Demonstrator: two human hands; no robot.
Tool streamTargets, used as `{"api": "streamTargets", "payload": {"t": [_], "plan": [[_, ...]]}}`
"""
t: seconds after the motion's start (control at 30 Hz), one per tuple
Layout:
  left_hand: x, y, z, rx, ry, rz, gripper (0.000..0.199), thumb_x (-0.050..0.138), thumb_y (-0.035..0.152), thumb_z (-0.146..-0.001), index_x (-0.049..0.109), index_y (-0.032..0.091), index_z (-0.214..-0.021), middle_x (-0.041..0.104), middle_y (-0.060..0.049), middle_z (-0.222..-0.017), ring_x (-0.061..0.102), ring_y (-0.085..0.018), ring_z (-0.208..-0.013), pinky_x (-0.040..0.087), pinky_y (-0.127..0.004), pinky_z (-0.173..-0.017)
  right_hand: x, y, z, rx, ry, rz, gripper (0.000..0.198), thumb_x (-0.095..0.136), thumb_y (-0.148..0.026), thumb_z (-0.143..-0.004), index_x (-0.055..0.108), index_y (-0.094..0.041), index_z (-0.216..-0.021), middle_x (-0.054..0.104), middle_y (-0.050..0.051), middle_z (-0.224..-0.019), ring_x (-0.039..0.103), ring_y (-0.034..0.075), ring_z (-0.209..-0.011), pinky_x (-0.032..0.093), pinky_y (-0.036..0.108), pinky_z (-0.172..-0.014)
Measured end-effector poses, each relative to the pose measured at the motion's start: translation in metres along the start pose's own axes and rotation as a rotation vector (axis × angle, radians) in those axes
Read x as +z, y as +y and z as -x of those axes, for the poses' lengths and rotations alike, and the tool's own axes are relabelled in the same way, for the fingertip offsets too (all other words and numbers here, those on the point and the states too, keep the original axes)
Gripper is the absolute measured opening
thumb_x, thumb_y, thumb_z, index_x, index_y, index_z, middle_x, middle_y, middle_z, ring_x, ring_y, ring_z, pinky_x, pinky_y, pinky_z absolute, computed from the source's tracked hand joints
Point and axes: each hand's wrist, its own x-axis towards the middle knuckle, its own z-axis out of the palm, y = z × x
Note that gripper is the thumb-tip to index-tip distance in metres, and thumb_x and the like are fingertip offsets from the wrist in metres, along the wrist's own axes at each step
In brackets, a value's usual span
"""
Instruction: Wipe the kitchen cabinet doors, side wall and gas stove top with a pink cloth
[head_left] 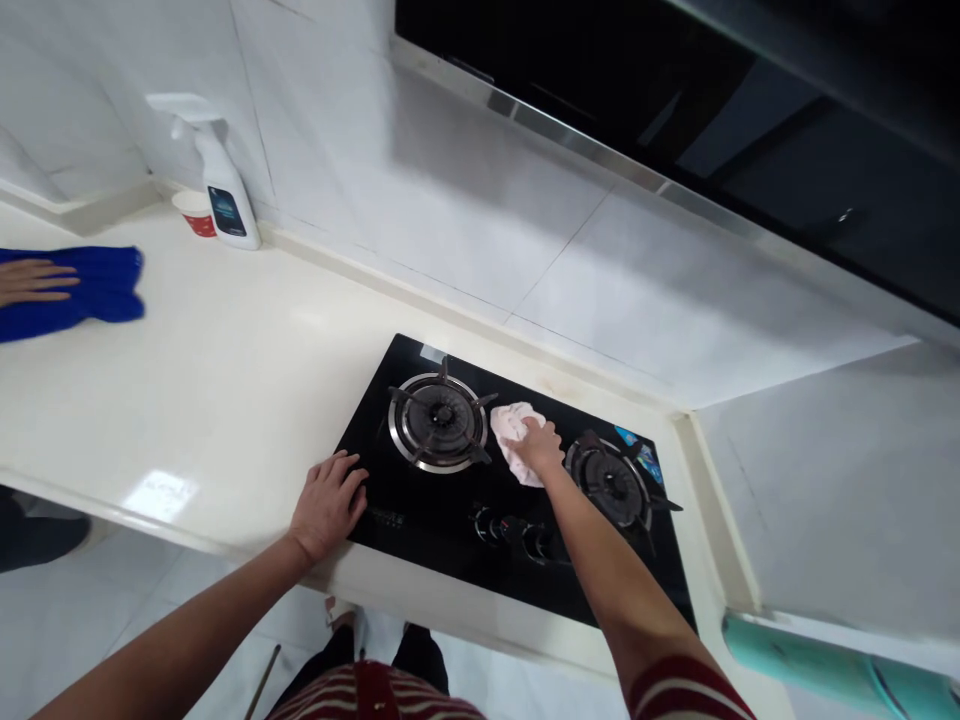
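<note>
A black glass gas stove [442,515] with two burners is set into the pale countertop. My right hand [538,450] grips a pale pink cloth [517,425], pressed on the glass between the left burner [439,422] and the right burner [611,482]. The cloth spreads out past my fingertips toward the wall. At the stove's front left corner rests my left hand [330,503], palm down with its fingers stretched over the glass edge, holding nothing. The control knobs [510,528] lie between my two hands, near the front of the stove.
At far left another person's hand [34,282] lies on a blue cloth [105,285]. A white spray bottle [229,195] and a red-and-white paper cup [198,214] stand by the wall. A dark range hood [675,130] overhangs the stove; a green cylinder [825,660] is at lower right.
</note>
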Motion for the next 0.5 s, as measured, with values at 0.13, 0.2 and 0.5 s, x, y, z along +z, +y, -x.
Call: {"api": "streamTargets", "payload": {"t": [0.13, 0.2, 0.5], "plan": [[-0.001, 0.000, 0.000, -0.006, -0.011, -0.013, 0.020, 0.057, 0.021, -0.093, 0.069, 0.020, -0.108, 0.067, -0.014, -0.127, 0.057, -0.034, -0.127, 0.050, -0.049, -0.096, -0.005, -0.010, -0.017, 0.054, 0.041, -0.065, 0.064, 0.049, -0.061, -0.095, 0.040, -0.031, -0.150, 0.033, 0.019, -0.150, 0.041, 0.038, -0.132, 0.044, 0.053, -0.098], [-0.002, 0.001, -0.001, -0.004, -0.014, -0.019, 0.020, 0.056, 0.021, -0.093, 0.069, 0.020, -0.108, 0.067, -0.013, -0.127, 0.057, -0.033, -0.127, 0.050, -0.048, -0.096, -0.003, -0.007, -0.011, 0.034, 0.046, -0.076, 0.060, 0.050, -0.058, -0.096, 0.040, -0.032, -0.150, 0.032, 0.017, -0.152, 0.039, 0.037, -0.133, 0.044, 0.052, -0.099], [0.000, 0.000, -0.001, -0.007, 0.005, 0.011, 0.021, 0.055, 0.022, -0.094, 0.070, 0.021, -0.109, 0.067, -0.013, -0.128, 0.058, -0.034, -0.126, 0.051, -0.049, -0.096, 0.031, 0.030, 0.071, -0.131, -0.003, 0.025, 0.052, 0.069, -0.048, -0.088, 0.055, -0.034, -0.136, 0.042, 0.011, -0.143, 0.051, 0.031, -0.126, 0.050, 0.039, -0.094]]}}
